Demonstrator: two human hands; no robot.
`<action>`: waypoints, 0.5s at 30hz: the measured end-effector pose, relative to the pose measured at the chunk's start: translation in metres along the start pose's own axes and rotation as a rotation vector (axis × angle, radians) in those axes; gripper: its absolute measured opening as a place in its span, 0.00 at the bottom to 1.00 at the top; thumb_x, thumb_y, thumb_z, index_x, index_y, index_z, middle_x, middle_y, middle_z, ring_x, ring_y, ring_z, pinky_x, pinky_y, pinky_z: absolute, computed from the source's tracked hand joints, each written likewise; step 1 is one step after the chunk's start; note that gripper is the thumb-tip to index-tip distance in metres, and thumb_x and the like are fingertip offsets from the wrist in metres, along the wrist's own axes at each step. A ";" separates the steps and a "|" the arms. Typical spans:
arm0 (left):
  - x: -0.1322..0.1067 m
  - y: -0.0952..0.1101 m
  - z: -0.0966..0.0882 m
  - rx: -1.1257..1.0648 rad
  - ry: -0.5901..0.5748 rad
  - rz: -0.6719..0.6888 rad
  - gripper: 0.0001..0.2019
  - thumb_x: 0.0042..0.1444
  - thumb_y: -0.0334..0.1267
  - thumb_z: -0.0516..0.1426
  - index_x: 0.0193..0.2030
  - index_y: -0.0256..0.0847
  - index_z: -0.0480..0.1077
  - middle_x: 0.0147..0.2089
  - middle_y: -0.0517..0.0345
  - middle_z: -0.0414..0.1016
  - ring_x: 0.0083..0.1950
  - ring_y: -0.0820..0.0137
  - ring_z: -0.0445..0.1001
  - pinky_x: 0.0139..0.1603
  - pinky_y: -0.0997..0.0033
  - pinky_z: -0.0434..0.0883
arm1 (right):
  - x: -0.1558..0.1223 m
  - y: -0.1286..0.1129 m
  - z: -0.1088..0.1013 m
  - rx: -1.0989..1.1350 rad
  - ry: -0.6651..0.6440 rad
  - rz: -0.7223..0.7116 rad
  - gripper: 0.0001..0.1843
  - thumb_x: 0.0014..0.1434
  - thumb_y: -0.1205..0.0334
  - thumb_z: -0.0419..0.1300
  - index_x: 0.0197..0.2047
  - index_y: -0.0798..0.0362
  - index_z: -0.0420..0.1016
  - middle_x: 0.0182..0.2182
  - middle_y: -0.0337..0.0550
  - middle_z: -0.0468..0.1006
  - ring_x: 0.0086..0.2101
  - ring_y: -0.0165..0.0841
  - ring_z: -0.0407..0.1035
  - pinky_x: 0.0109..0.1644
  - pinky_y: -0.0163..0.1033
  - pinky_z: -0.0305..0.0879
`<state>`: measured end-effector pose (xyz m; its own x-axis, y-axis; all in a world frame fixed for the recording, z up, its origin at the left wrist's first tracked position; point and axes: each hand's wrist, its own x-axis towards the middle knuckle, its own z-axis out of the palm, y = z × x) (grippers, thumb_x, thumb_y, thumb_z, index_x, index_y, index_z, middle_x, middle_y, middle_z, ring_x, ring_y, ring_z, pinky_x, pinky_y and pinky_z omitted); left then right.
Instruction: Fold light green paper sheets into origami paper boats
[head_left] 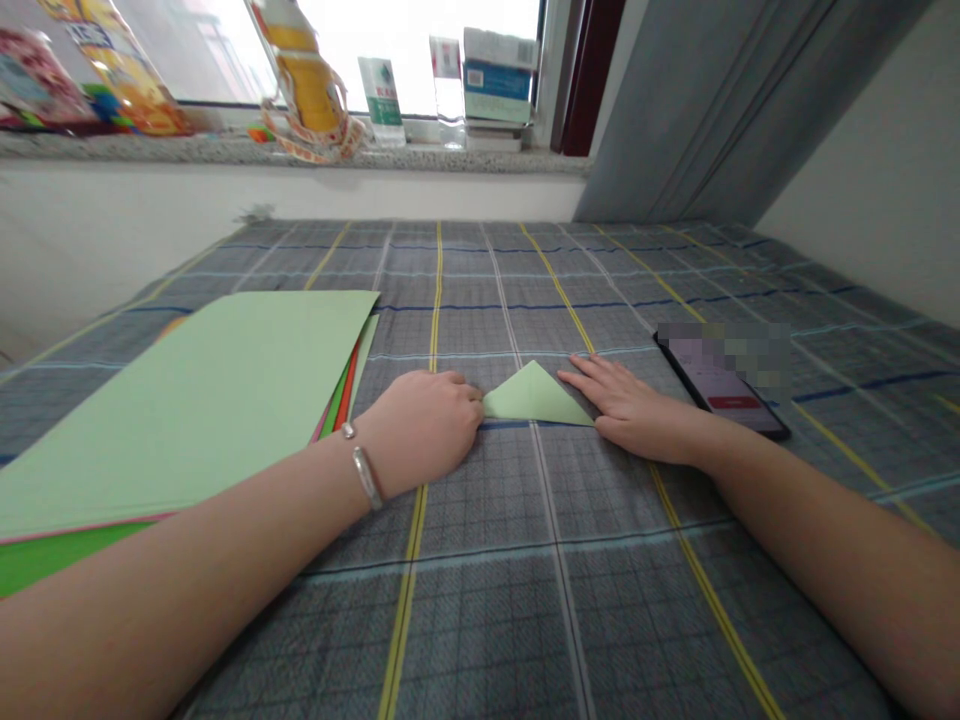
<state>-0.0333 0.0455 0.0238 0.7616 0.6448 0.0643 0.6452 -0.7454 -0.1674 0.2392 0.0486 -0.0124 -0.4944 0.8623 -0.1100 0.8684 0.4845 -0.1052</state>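
Head view: pale green paper triangle (532, 397) flat on checked bedsheet (480, 290), apex pointing away. Left hand (420, 430) curled against its left corner (silver bangle (365, 476) on wrist); any pinch cannot be told. Right hand (637, 412) open, flat, touching right corner. Coloured paper stack (187, 400) at left; smartphone (724, 385) at right.

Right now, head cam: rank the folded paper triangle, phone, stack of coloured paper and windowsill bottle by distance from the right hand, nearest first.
From the right hand:
1. Folded green paper triangle: at its fingertips, to its left.
2. Phone: just to its right.
3. Stack of coloured paper: farther left.
4. Clear bottle: straight ahead on the windowsill.
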 end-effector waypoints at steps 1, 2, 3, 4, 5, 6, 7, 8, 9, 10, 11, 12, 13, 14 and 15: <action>0.000 0.002 -0.001 0.018 -0.036 0.013 0.09 0.54 0.30 0.54 0.28 0.38 0.75 0.35 0.53 0.78 0.40 0.65 0.75 0.43 0.66 0.70 | 0.000 0.000 0.001 -0.004 0.015 -0.002 0.39 0.55 0.68 0.48 0.69 0.53 0.47 0.69 0.51 0.43 0.66 0.46 0.36 0.68 0.56 0.40; 0.000 0.003 -0.002 0.035 -0.067 0.019 0.10 0.55 0.30 0.53 0.30 0.37 0.75 0.36 0.51 0.78 0.41 0.63 0.75 0.43 0.64 0.70 | 0.000 0.000 0.003 -0.007 0.028 -0.003 0.38 0.55 0.67 0.48 0.69 0.52 0.47 0.69 0.51 0.43 0.66 0.46 0.37 0.67 0.56 0.41; -0.001 0.006 -0.002 0.055 -0.092 0.020 0.10 0.56 0.30 0.52 0.31 0.36 0.75 0.37 0.50 0.78 0.41 0.62 0.75 0.42 0.63 0.70 | 0.000 0.000 0.004 -0.009 0.040 -0.003 0.38 0.55 0.67 0.48 0.69 0.52 0.48 0.69 0.51 0.44 0.66 0.46 0.38 0.67 0.57 0.42; -0.001 0.008 -0.002 0.068 -0.090 0.004 0.11 0.57 0.31 0.51 0.31 0.36 0.75 0.37 0.49 0.78 0.41 0.61 0.75 0.42 0.62 0.70 | -0.001 -0.001 0.004 -0.013 0.051 -0.001 0.37 0.55 0.67 0.48 0.69 0.51 0.49 0.69 0.50 0.45 0.66 0.46 0.38 0.67 0.57 0.44; -0.001 0.010 -0.001 0.078 -0.078 -0.012 0.11 0.57 0.31 0.51 0.31 0.36 0.74 0.37 0.49 0.78 0.40 0.60 0.75 0.41 0.61 0.70 | -0.001 -0.003 0.005 -0.022 0.067 0.005 0.37 0.55 0.66 0.48 0.69 0.51 0.50 0.69 0.50 0.46 0.66 0.47 0.40 0.66 0.58 0.45; -0.001 0.012 0.001 0.091 -0.055 -0.033 0.11 0.57 0.32 0.51 0.31 0.36 0.74 0.36 0.49 0.77 0.40 0.60 0.75 0.40 0.60 0.70 | -0.001 -0.007 0.005 -0.039 0.088 0.017 0.36 0.55 0.66 0.48 0.68 0.51 0.51 0.68 0.49 0.48 0.66 0.47 0.42 0.66 0.59 0.44; -0.001 0.015 0.003 0.103 -0.025 -0.053 0.11 0.58 0.33 0.51 0.30 0.36 0.73 0.35 0.49 0.77 0.39 0.59 0.74 0.40 0.59 0.70 | -0.002 -0.010 0.006 -0.062 0.112 0.031 0.36 0.55 0.66 0.48 0.67 0.52 0.52 0.68 0.50 0.50 0.65 0.47 0.44 0.66 0.61 0.44; 0.000 0.017 0.006 0.115 0.005 -0.065 0.11 0.58 0.34 0.51 0.31 0.36 0.72 0.34 0.49 0.76 0.38 0.59 0.74 0.38 0.59 0.70 | -0.003 -0.015 0.006 -0.090 0.147 0.050 0.35 0.54 0.66 0.49 0.67 0.52 0.54 0.67 0.51 0.52 0.65 0.48 0.46 0.65 0.63 0.42; 0.000 0.018 0.008 0.126 0.034 -0.082 0.10 0.58 0.35 0.51 0.31 0.36 0.72 0.34 0.50 0.75 0.37 0.59 0.74 0.38 0.58 0.70 | -0.004 -0.019 0.007 -0.119 0.185 0.060 0.35 0.53 0.66 0.49 0.66 0.54 0.56 0.66 0.53 0.54 0.64 0.49 0.48 0.65 0.64 0.41; 0.000 0.019 0.010 0.132 0.060 -0.094 0.10 0.58 0.36 0.51 0.32 0.36 0.71 0.33 0.50 0.74 0.36 0.59 0.73 0.37 0.58 0.70 | -0.005 -0.023 0.007 -0.133 0.223 0.068 0.36 0.52 0.66 0.50 0.66 0.56 0.56 0.66 0.55 0.55 0.63 0.50 0.50 0.65 0.63 0.40; 0.001 0.019 0.012 0.132 0.082 -0.104 0.10 0.58 0.38 0.51 0.33 0.37 0.70 0.33 0.51 0.74 0.36 0.59 0.73 0.36 0.58 0.69 | -0.005 -0.027 0.007 -0.133 0.263 0.072 0.37 0.52 0.66 0.51 0.66 0.57 0.55 0.65 0.56 0.55 0.63 0.50 0.51 0.65 0.63 0.41; 0.001 0.019 0.013 0.130 0.100 -0.112 0.10 0.58 0.39 0.51 0.33 0.38 0.70 0.34 0.51 0.73 0.36 0.59 0.73 0.35 0.58 0.69 | -0.006 -0.030 0.007 -0.125 0.291 0.059 0.38 0.52 0.67 0.51 0.67 0.57 0.53 0.66 0.56 0.54 0.63 0.49 0.51 0.65 0.61 0.43; 0.002 0.018 0.015 0.122 0.114 -0.113 0.10 0.59 0.39 0.50 0.34 0.38 0.70 0.34 0.52 0.72 0.37 0.59 0.72 0.35 0.59 0.69 | -0.007 -0.033 0.006 -0.109 0.306 0.032 0.38 0.52 0.67 0.51 0.67 0.57 0.53 0.66 0.55 0.54 0.63 0.48 0.52 0.65 0.59 0.45; 0.003 0.017 0.015 0.112 0.125 -0.114 0.10 0.59 0.40 0.50 0.34 0.38 0.69 0.35 0.52 0.72 0.37 0.59 0.71 0.35 0.59 0.69 | -0.007 -0.035 0.006 -0.091 0.306 -0.004 0.37 0.52 0.68 0.50 0.67 0.56 0.53 0.66 0.54 0.54 0.63 0.46 0.52 0.65 0.57 0.48; 0.003 0.016 0.016 0.101 0.135 -0.115 0.10 0.60 0.40 0.49 0.34 0.39 0.69 0.36 0.52 0.71 0.38 0.60 0.71 0.36 0.60 0.69 | -0.007 -0.036 0.005 -0.072 0.293 -0.044 0.36 0.53 0.68 0.50 0.67 0.56 0.54 0.66 0.52 0.55 0.63 0.44 0.52 0.65 0.55 0.50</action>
<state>-0.0213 0.0385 0.0052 0.6886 0.6912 0.2192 0.7245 -0.6430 -0.2485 0.2114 0.0247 -0.0133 -0.5086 0.8410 0.1843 0.8522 0.5223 -0.0317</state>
